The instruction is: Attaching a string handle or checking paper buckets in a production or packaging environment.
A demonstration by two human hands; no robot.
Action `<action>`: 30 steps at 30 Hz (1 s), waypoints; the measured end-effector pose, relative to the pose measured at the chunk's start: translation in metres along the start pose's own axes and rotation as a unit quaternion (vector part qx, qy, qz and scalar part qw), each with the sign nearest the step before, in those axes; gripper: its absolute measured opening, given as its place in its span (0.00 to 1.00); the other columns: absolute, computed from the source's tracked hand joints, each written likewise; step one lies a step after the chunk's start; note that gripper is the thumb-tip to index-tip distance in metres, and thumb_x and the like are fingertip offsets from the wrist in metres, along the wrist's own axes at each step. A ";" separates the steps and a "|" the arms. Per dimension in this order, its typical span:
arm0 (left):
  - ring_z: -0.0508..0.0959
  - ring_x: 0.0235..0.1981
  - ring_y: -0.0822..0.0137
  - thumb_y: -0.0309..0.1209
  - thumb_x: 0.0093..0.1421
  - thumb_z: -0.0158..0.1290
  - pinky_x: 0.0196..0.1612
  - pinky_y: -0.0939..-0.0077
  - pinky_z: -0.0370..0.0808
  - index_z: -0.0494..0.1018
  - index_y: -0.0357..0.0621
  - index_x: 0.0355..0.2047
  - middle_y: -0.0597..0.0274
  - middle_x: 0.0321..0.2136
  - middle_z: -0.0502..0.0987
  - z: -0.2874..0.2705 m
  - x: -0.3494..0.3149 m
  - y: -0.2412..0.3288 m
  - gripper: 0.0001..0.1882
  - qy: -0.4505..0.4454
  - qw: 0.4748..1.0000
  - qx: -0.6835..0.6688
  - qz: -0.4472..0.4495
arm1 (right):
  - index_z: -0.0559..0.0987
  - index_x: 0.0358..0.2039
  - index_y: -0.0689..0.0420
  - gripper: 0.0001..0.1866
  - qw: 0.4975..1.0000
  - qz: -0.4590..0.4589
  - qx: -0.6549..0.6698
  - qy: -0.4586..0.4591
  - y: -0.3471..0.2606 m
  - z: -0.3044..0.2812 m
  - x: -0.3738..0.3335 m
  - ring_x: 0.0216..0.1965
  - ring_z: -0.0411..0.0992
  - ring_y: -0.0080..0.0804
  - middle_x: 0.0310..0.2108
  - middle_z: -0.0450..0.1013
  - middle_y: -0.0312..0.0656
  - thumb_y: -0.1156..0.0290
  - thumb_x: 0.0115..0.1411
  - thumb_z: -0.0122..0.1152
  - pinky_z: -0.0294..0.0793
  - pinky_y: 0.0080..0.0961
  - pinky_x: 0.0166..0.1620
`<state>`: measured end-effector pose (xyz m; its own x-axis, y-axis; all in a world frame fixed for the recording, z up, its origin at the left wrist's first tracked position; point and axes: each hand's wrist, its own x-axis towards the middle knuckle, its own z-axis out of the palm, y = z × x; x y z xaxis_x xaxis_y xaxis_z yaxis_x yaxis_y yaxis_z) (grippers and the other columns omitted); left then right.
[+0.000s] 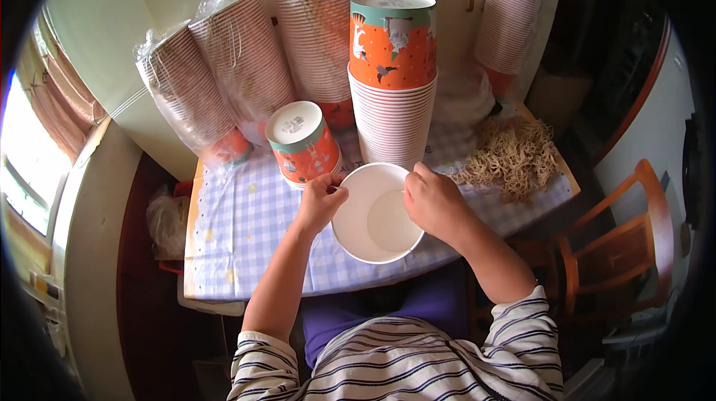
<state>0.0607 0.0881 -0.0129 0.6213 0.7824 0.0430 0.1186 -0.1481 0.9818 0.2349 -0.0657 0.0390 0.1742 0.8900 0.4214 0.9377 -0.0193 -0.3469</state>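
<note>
A white paper bucket (368, 214), its open mouth turned up toward me, is held over the front of the table. My left hand (322, 203) is closed in a pinch at the left of its rim. On the opposite side, my right hand (434, 199) has its fingers closed on the rim; whether a cord is also between them I cannot make out. Just beyond stands a tall stack of upside-down paper buckets (393, 121), topped by an orange one with a green band. A shorter upside-down stack (304, 149) sits beyond my left hand.
A heap of beige cords (514, 156) lies at the table's right. Several plastic-wrapped bucket stacks (242, 50) line the back, and another wrapped stack (510, 24) stands back right. A checked blue-white cloth (239, 233) covers the table. A wooden chair (623, 252) is at right.
</note>
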 end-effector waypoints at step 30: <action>0.76 0.22 0.70 0.30 0.46 0.55 0.28 0.75 0.72 0.77 0.33 0.27 0.56 0.21 0.77 0.005 -0.013 0.021 0.11 0.062 0.977 0.196 0.061 | 0.71 0.20 0.62 0.05 1.000 -0.016 0.006 0.014 0.001 0.003 -0.010 0.26 0.71 0.45 0.25 0.68 0.47 0.76 0.50 0.56 0.72 0.36 0.30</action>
<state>0.0591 0.0717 0.0060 0.5537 0.8080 0.2014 0.3514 -0.4460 0.8232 0.2328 -0.0731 0.0319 0.1536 0.8768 0.4557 0.9391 0.0139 -0.3434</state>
